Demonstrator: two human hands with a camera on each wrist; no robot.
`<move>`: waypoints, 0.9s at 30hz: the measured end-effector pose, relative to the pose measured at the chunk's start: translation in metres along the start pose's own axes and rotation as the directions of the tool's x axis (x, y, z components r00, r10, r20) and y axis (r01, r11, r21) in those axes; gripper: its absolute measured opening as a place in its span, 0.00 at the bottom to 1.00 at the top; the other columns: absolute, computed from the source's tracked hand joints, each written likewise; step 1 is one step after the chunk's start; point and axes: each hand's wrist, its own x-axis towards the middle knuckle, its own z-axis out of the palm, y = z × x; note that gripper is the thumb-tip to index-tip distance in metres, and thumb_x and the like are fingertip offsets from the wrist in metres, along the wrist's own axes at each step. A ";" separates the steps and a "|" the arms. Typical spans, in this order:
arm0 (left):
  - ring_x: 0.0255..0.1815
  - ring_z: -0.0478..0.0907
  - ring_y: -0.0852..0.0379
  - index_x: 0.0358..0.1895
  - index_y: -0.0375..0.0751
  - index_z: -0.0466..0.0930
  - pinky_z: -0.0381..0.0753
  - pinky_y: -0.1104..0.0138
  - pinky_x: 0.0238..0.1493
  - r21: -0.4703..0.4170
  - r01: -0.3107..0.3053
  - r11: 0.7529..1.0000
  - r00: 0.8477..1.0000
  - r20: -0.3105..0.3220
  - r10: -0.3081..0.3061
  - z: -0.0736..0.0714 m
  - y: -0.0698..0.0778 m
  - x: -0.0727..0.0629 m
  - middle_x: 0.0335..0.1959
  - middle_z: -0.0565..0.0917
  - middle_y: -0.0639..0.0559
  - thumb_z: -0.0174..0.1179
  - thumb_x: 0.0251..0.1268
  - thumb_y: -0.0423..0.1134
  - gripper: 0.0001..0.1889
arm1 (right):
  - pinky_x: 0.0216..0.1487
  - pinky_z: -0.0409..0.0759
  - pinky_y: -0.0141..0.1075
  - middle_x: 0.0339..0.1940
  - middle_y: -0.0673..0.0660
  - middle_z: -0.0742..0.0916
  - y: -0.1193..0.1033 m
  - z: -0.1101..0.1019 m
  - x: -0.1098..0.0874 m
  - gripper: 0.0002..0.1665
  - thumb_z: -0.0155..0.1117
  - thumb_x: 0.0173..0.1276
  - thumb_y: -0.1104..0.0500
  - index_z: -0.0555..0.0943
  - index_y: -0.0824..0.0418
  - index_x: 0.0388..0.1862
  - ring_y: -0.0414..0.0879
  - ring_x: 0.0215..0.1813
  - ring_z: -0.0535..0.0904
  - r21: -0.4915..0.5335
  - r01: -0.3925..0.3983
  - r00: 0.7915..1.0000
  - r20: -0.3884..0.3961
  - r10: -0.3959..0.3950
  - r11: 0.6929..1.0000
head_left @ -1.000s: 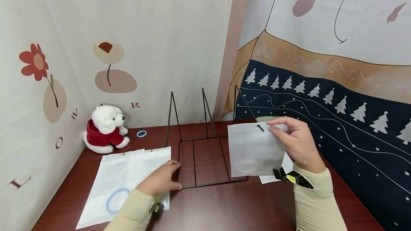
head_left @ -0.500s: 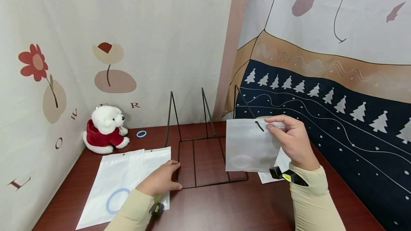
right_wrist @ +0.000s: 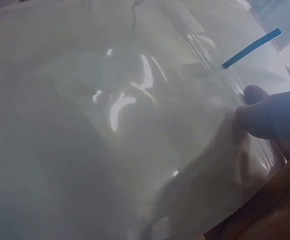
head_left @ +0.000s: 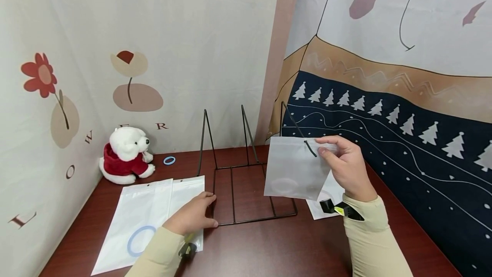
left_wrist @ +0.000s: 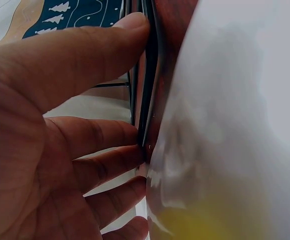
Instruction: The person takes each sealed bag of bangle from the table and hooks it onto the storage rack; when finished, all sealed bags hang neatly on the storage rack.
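Note:
My right hand [head_left: 347, 168] pinches the top right edge of a whitish, see-through zip bag [head_left: 296, 170] between thumb and fingers. A prong [head_left: 310, 148] of the black wire rack [head_left: 255, 220] passes through the bag's top, and its tip sticks out in front. In the right wrist view, the prong tip [right_wrist: 252, 48] pokes out near the zip strip, close to my thumb. My left hand [head_left: 194, 213] touches the rack's front left corner. In the left wrist view, thumb and fairly straight fingertips rest against the black wire [left_wrist: 152, 65].
Two white zip bags [head_left: 153, 200] lie at left, partly under my left arm; a pale blue ring shows in one. Another white bag [head_left: 334, 187] lies by my right wrist. A small blue ring [head_left: 169, 157] and a plush bear [head_left: 127, 163] sit behind. Fabric walls close off the back.
My right hand has moved up and left with the bag, which has slid further along the prong. More of the tip shows. The left hand has stayed put.

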 end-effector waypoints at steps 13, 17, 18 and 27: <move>0.74 0.72 0.35 0.71 0.24 0.74 0.72 0.45 0.75 0.001 0.007 1.000 1.000 0.003 -0.007 0.000 0.000 0.000 0.72 0.74 0.34 0.81 0.54 0.43 0.43 | 0.27 0.75 0.32 0.46 0.43 0.90 0.010 -0.005 0.003 0.14 0.65 0.72 0.74 0.89 0.66 0.53 0.43 0.26 0.71 0.063 0.043 0.994 0.099 -0.049 0.997; 0.74 0.71 0.35 0.71 0.25 0.74 0.72 0.44 0.75 -0.005 0.020 1.000 1.000 0.009 -0.020 -0.002 0.002 -0.001 0.73 0.74 0.34 0.81 0.54 0.43 0.43 | 0.35 0.81 0.31 0.51 0.43 0.90 0.016 -0.013 0.003 0.14 0.65 0.71 0.74 0.91 0.63 0.50 0.41 0.40 0.79 0.061 0.044 0.978 0.203 -0.055 0.997; 0.74 0.71 0.35 0.71 0.25 0.74 0.72 0.44 0.75 -0.006 0.022 1.000 1.000 0.010 -0.022 -0.002 0.002 -0.001 0.73 0.74 0.34 0.81 0.54 0.43 0.43 | 0.37 0.81 0.31 0.51 0.43 0.90 0.017 -0.015 0.004 0.14 0.66 0.71 0.73 0.91 0.63 0.50 0.41 0.44 0.80 0.055 0.037 0.971 0.233 -0.048 0.998; 0.74 0.72 0.35 0.71 0.25 0.74 0.72 0.44 0.75 -0.002 0.024 1.000 1.000 0.008 -0.024 -0.002 0.002 -0.001 0.73 0.74 0.34 0.81 0.54 0.43 0.43 | 0.44 0.84 0.32 0.54 0.42 0.90 0.029 -0.023 0.007 0.15 0.64 0.74 0.71 0.86 0.71 0.57 0.42 0.51 0.83 0.041 -0.015 0.882 0.472 -0.006 0.999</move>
